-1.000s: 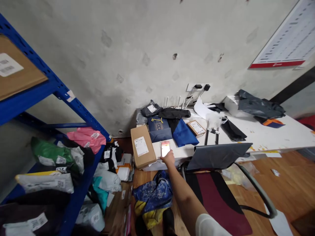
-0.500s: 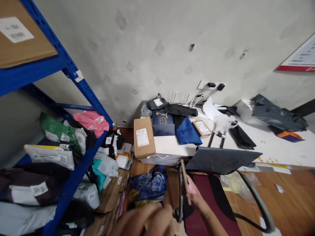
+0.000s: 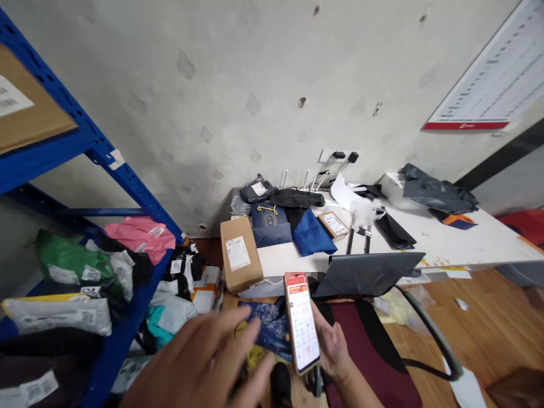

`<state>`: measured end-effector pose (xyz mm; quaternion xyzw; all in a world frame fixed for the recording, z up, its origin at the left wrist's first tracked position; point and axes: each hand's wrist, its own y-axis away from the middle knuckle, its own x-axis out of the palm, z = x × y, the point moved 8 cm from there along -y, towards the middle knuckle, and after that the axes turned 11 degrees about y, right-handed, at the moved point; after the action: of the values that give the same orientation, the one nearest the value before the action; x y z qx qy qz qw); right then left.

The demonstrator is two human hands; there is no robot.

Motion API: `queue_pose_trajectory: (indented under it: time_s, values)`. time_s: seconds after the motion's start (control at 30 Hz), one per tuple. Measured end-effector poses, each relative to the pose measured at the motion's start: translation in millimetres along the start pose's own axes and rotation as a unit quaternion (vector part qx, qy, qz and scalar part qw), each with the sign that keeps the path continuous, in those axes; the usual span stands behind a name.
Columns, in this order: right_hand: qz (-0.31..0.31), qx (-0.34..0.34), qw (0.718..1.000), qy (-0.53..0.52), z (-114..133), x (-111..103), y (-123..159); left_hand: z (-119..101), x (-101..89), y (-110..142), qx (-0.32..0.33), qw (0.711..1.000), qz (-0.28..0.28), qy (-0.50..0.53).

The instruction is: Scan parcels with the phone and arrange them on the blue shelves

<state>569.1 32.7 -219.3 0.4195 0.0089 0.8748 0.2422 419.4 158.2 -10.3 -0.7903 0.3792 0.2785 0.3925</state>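
One phone with a lit screen is held up in the right hand, its face turned toward the wearer and its length slightly tilted. That hand is closed around the right edge and back, and what looks like a fingertip shows at the left edge. It likely handles as a light, stiff slab, smooth enough to slip, with glass that a drop could crack. The long edges and the back seem the best places to hold, since they leave the screen free.

The left hand hangs close to the camera, blurred, fingers spread and with nothing visible in it; it is near the phone but apart from it. Below the two hands, a crumpled blue-and-yellow bag lies on the floor. Just right of the phone is a chair with a dark red and black seat.

Beyond, a white table runs along the wall. At its left end sit a labelled cardboard box, a navy paper bag, a blue pouch and a smaller labelled box. Farther left, blue shelving bears wrapped parcels, including a pink one.
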Motion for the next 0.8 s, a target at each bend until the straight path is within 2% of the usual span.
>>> queue_pose_trajectory:
  time_s: [0.07,0.13,0.23,0.33,0.4,0.47,0.53,0.6,0.7,0.8]
  values:
    - [-0.037,-0.014,0.999,0.006,-7,9,-6,57,10.3,-22,-0.082,0.996,0.031,-0.029]
    - [-0.071,-0.044,0.996,0.039,-11,18,-14,120,41.1,-23,-0.169,0.980,0.101,-0.016]
    - [-0.120,-0.101,0.983,0.095,-14,29,-28,193,93.4,0,-0.225,0.958,0.175,0.021]
    - [-0.173,-0.136,0.968,0.118,-21,36,-40,239,132.6,25,-0.232,0.949,0.205,0.057]
    - [-0.214,-0.136,0.961,0.110,-32,35,-45,257,148.0,33,-0.221,0.954,0.191,0.070]
    - [-0.249,-0.127,0.956,0.093,-44,34,-47,267,155.1,32,-0.191,0.968,0.144,0.069]
    - [-0.270,-0.116,0.953,0.079,-55,34,-48,270,158.0,24,-0.145,0.984,0.091,0.056]
    - [-0.282,-0.110,0.950,0.073,-61,36,-49,269,163.2,13,-0.100,0.992,0.065,0.042]
    - [-0.303,-0.104,0.944,0.075,-64,39,-48,269,174.9,-4,-0.072,0.995,0.068,0.021]
    - [-0.324,-0.094,0.939,0.070,-68,42,-49,273,186.1,-17,-0.086,0.992,0.085,-0.025]
